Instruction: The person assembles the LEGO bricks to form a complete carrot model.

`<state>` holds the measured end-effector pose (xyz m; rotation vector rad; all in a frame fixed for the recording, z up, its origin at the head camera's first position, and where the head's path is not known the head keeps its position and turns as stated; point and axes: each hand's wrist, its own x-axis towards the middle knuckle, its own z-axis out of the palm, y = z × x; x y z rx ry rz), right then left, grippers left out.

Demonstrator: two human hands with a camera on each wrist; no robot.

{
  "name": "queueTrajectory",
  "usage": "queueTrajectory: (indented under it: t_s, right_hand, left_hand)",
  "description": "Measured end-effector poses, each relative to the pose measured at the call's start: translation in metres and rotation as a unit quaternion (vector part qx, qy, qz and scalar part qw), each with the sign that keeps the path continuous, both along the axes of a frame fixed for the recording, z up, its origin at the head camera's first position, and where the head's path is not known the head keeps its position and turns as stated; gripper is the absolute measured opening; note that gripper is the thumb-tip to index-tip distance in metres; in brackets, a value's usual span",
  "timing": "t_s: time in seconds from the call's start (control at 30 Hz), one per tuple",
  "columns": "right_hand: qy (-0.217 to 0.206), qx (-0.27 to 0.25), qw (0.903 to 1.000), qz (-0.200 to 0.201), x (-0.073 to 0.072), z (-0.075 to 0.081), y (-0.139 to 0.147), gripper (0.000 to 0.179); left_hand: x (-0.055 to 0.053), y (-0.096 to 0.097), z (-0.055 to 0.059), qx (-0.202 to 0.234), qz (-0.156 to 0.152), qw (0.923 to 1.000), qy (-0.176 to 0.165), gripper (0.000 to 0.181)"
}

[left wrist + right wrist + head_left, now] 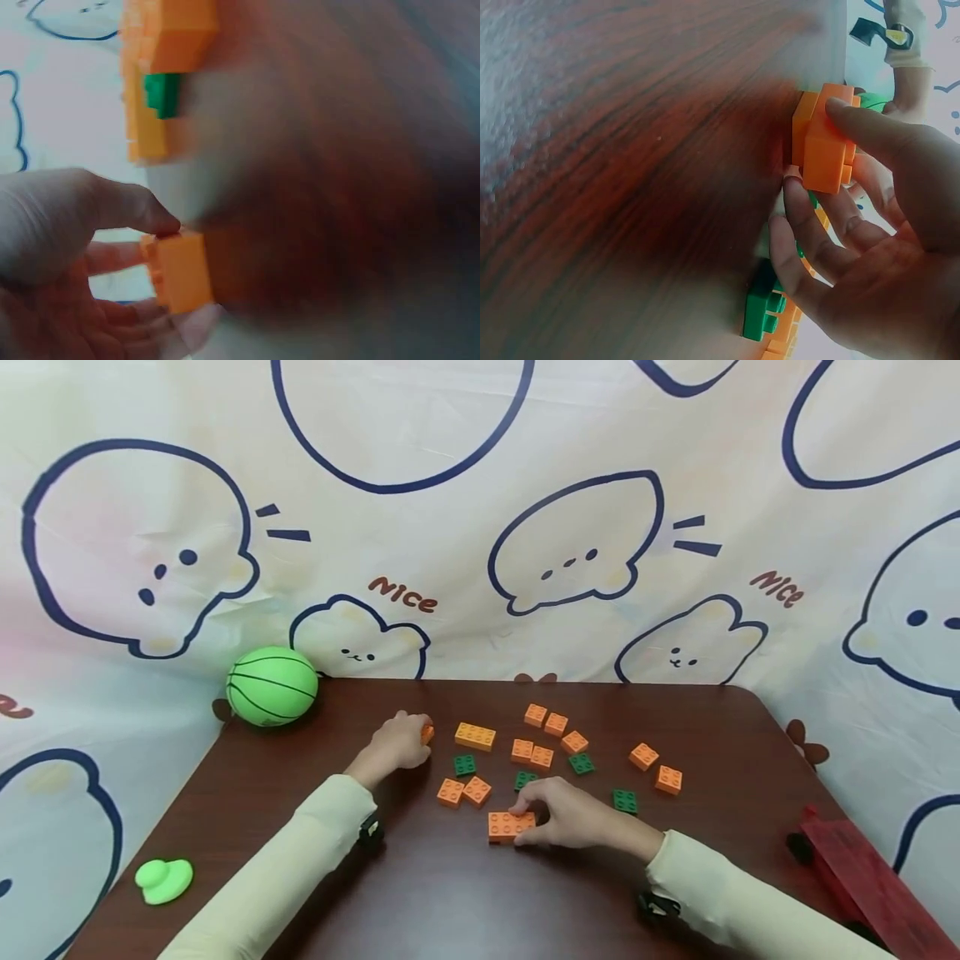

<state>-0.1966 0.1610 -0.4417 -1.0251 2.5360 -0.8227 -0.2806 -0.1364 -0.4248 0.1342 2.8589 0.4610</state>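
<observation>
At the back left of the table my left hand (400, 741) pinches a small orange brick (185, 272) between thumb and fingers. Much of that brick is hidden by the hand in the head view. Nearer the front, my right hand (570, 814) grips a longer orange brick (504, 827) by its right end. The right wrist view has the thumb on one side of this brick (829, 142) and fingers on the other. Two small orange bricks (451, 792) lie just behind it to the left. A green brick (526, 780) is partly covered by the right hand.
Between and beyond the hands lie a long yellow-orange brick (475, 737), several small orange bricks (574, 742) and green bricks (625, 801). A green ball (272, 687) sits at the back left corner, a green duck-like toy (164, 882) at left, a red toy vehicle (870, 877) at right.
</observation>
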Motion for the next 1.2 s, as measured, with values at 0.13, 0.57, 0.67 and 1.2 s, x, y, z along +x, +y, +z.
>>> queueTrajectory:
  t_s: [0.13,0.57,0.67,1.2]
  right_hand:
    - [-0.003,-0.011,0.9999,0.003,-0.002,0.001,-0.004,0.023]
    - [-0.041,-0.024,0.9988,-0.015,-0.004,0.004,-0.003,0.025]
    - [-0.050,-0.024,0.9983,-0.019,-0.006,0.004,-0.002,0.025]
    - [-0.079,-0.045,0.9956,-0.019,-0.001,-0.005,0.003,0.029]
  left_hand:
    - [0.004,-0.010,0.003,0.000,-0.006,0.9996,0.029,0.054]
    - [0.061,0.003,0.024,0.189,-0.146,0.9664,0.094,0.041]
    - [0.077,0.016,0.026,0.218,-0.203,0.9519,0.072,0.038]
    - [0.102,0.042,0.004,0.230,-0.263,0.9369,-0.005,0.031]
